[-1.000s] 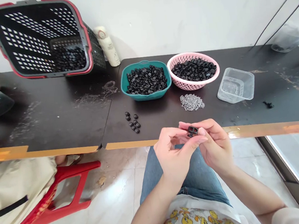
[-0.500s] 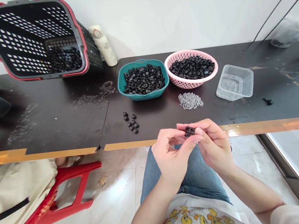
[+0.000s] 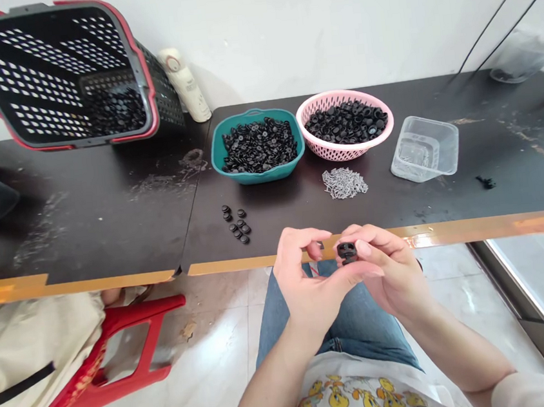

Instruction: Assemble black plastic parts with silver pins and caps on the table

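Note:
My right hand (image 3: 393, 268) pinches a small black plastic part (image 3: 346, 251) between thumb and fingers, just in front of the table edge. The part looks rounded with openings in its face; its exact kind is unclear. Beside it is my left hand (image 3: 304, 281), index finger stretched out and apart from the part, thumb reaching below it. Whether that thumb touches the part is hard to tell. A tiny grey spot shows by the left fingertips, too small to name. Several round black caps (image 3: 243, 228) lie on the table, and a pile of small silver pins (image 3: 345, 183) sits beyond my hands.
A teal basin (image 3: 261, 177) and a pink basket (image 3: 339, 152) hold black parts. Right of them stands a clear plastic tub (image 3: 445, 146). A large tilted basket (image 3: 145, 61), a white bottle (image 3: 186, 86) and a red stool (image 3: 144, 346) are leftward. Small black bits (image 3: 486, 182) lie right.
My left index finger has come off the black part and moved up and left. The part has turned in my right fingers and sits slightly lower.

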A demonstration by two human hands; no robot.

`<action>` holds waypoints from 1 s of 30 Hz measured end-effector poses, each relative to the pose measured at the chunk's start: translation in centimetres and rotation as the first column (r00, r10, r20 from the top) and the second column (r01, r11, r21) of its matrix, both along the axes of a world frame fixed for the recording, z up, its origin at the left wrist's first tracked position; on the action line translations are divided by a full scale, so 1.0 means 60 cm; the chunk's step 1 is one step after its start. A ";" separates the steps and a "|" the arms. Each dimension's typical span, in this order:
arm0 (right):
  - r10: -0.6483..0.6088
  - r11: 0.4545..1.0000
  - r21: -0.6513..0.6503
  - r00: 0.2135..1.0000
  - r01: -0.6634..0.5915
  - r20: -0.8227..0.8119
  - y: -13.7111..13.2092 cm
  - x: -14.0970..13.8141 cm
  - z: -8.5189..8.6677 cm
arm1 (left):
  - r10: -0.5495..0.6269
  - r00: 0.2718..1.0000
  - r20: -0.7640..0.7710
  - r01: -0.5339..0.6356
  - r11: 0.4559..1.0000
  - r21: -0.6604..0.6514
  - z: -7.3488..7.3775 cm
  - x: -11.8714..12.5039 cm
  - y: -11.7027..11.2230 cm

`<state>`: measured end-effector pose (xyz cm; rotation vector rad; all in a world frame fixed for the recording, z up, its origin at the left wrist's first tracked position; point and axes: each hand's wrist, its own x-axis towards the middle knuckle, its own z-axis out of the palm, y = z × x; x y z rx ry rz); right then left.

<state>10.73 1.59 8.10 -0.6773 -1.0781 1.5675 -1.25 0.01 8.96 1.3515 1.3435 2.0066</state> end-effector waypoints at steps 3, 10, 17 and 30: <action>-0.024 0.999 -0.037 1.000 0.024 0.002 -0.004 0.002 0.000 | -0.029 0.999 -0.046 0.031 0.999 0.039 0.002 0.000 -0.001; 0.080 0.996 -0.027 0.996 -0.081 -0.038 -0.009 0.004 0.000 | -0.108 0.992 0.066 0.102 0.991 0.091 -0.012 0.004 -0.002; 0.082 0.986 -0.141 0.994 -0.091 -0.066 -0.014 -0.005 0.011 | -0.157 0.973 0.169 0.143 0.985 0.095 -0.020 0.008 0.000; -0.310 0.901 0.375 0.927 0.216 0.209 -0.037 0.013 -0.015 | -0.472 0.882 0.011 0.467 0.875 0.130 -0.040 -0.030 -0.004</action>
